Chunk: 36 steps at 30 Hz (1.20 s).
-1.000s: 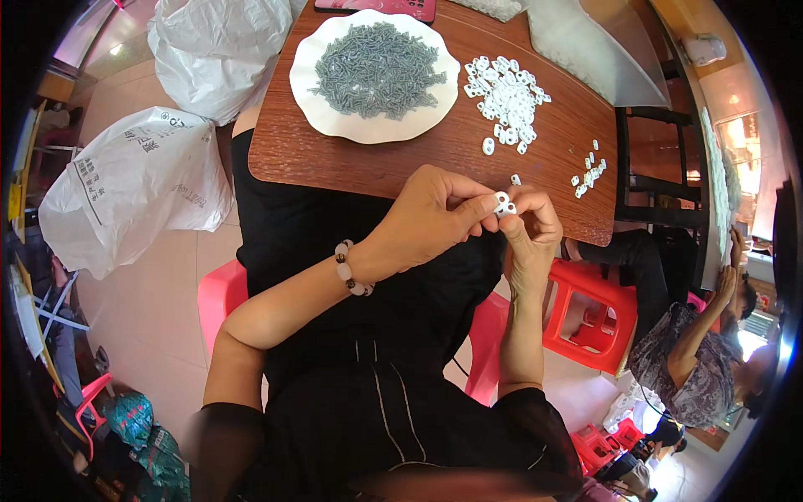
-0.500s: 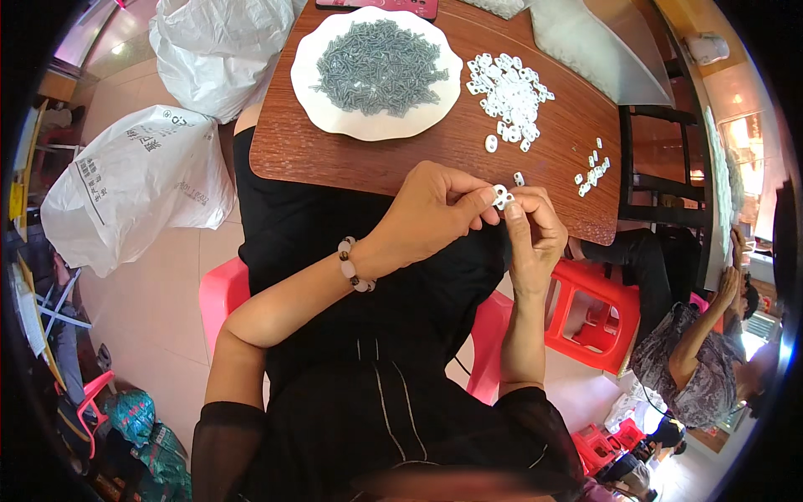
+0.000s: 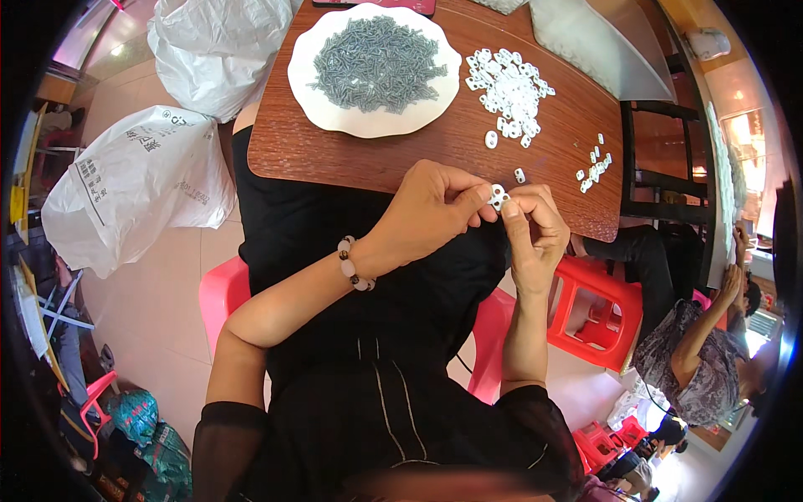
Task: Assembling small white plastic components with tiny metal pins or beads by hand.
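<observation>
From the head camera, we have a scalloped white plate (image 3: 360,125) on the brown wooden table (image 3: 335,161), heaped with short grey tubes (image 3: 381,69). Nearer the body than the plate and off to its right, there's the action: a small white holed piece (image 3: 498,197), up between two bare hands! The left hand (image 3: 428,207) has its grip closed in a pinch, thumb against fingers, right on the piece's left side. The right hand (image 3: 539,233) matches it from the other side, grip nipped tight too. One piece or two pressed together? Too small to tell. Right of the plate sits a pile of white two-holed pieces (image 3: 510,96); between plate and right hand, a lone white piece (image 3: 519,176); farthest right of the plate, a small white cluster (image 3: 595,174).
</observation>
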Each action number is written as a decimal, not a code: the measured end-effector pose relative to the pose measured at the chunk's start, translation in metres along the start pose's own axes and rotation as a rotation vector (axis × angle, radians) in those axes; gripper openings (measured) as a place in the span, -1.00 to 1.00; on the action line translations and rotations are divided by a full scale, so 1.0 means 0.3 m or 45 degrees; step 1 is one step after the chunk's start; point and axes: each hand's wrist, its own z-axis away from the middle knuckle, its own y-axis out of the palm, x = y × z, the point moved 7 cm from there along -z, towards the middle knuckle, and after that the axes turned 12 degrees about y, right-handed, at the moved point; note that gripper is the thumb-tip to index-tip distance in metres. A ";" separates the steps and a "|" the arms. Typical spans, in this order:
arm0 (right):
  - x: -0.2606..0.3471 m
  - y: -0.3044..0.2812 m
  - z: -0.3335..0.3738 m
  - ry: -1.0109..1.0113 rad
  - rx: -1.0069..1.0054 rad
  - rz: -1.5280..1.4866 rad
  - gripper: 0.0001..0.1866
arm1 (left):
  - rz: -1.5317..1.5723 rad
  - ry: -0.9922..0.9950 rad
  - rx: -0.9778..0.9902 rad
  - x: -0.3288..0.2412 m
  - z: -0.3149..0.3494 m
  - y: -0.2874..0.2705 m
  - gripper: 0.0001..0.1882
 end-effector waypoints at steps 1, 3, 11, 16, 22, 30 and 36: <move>0.000 0.000 0.000 0.001 0.000 0.000 -0.93 | 0.000 -0.001 0.000 0.001 0.000 0.001 -0.76; 0.002 0.001 0.000 0.002 -0.010 0.012 -0.93 | 0.008 -0.023 -0.020 0.007 0.000 -0.001 -0.76; 0.007 0.002 0.000 -0.001 -0.013 0.047 -0.93 | 0.003 -0.026 -0.043 0.016 0.002 -0.001 -0.75; 0.006 0.007 0.000 0.007 -0.003 0.043 -0.93 | 0.006 -0.002 -0.088 0.013 0.003 -0.008 -0.76; 0.001 0.011 -0.003 0.046 0.056 0.042 -0.93 | -0.024 0.008 -0.065 0.012 0.004 -0.007 -0.76; -0.008 0.014 -0.007 0.099 0.097 -0.026 -0.91 | -0.086 0.011 -0.014 -0.003 -0.004 -0.009 -0.75; -0.040 0.010 -0.004 0.214 0.169 -0.253 -0.91 | 0.089 -0.118 0.048 0.011 0.002 -0.006 -0.74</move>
